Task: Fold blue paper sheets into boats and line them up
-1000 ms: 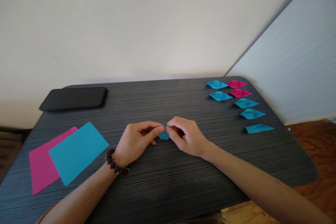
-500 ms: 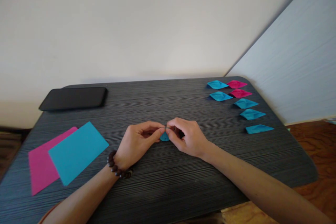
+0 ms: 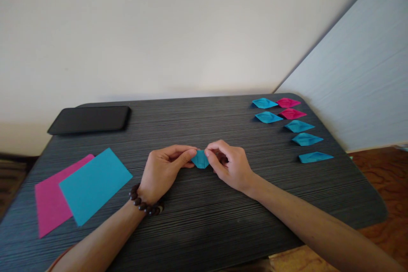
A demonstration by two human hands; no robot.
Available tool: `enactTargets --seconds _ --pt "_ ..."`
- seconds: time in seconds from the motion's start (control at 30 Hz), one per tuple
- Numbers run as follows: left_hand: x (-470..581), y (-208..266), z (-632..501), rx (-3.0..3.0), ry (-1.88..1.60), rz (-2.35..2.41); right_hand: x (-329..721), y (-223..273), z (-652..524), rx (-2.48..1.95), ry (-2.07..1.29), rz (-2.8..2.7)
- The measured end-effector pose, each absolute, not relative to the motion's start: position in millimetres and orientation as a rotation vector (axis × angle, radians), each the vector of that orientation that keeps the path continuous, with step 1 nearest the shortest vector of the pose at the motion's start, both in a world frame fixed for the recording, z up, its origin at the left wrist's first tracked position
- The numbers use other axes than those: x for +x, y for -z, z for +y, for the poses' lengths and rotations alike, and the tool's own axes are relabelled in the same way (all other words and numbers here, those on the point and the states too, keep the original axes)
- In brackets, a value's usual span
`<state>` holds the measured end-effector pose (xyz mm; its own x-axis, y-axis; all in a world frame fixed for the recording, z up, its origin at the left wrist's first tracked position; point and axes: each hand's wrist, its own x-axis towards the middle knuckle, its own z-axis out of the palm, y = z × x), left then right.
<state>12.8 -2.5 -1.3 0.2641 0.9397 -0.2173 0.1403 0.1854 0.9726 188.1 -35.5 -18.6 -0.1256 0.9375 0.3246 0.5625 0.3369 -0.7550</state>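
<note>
A small piece of folded blue paper [image 3: 200, 160] is pinched between my two hands above the middle of the table. My left hand [image 3: 167, 168] has thumb and fingers closed on its left side; a dark bead bracelet [image 3: 145, 206] circles that wrist. On the paper's right side, my right hand [image 3: 229, 163] grips with thumb and forefinger. The paper's front face shows between the fingertips, with a flat lower edge and slanting sides. Its outer ends are hidden by the fingers.
Folded blue paper boats [image 3: 307, 139] and pink paper boats [image 3: 292, 114] stand at the right of the dark table [image 3: 197, 229]. At left, a blue sheet [image 3: 95, 187] overlaps a pink sheet [image 3: 51, 204]. A black phone-like slab [image 3: 91, 120] lies at the back left, near the wall.
My hands have moved slightly apart and a little up, with fingertips farther from each other. More of the folded blue paper shows between them. The things on the table have stayed put.
</note>
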Motion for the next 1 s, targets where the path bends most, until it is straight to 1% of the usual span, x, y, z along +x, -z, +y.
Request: enactTargets --seconds 0.3,0.47,0.67,1.0 --pt "9.2 5.4 -0.5 1.165 -0.841 1.123 189.3 23.0 -37.8 -1.359 -0.660 -1.671" --pt "8.7 9.6 0.1 1.027 -0.965 1.051 191.3 21.3 -35.2 -1.264 -0.767 -1.575" --pt "11.8 8.1 2.2 0.886 -1.056 1.005 193.1 20.3 -31.6 -1.218 -0.802 -1.526" --pt "11.9 8.8 4.3 0.732 -1.048 0.908 191.7 20.5 -29.3 -1.128 -0.887 -1.409"
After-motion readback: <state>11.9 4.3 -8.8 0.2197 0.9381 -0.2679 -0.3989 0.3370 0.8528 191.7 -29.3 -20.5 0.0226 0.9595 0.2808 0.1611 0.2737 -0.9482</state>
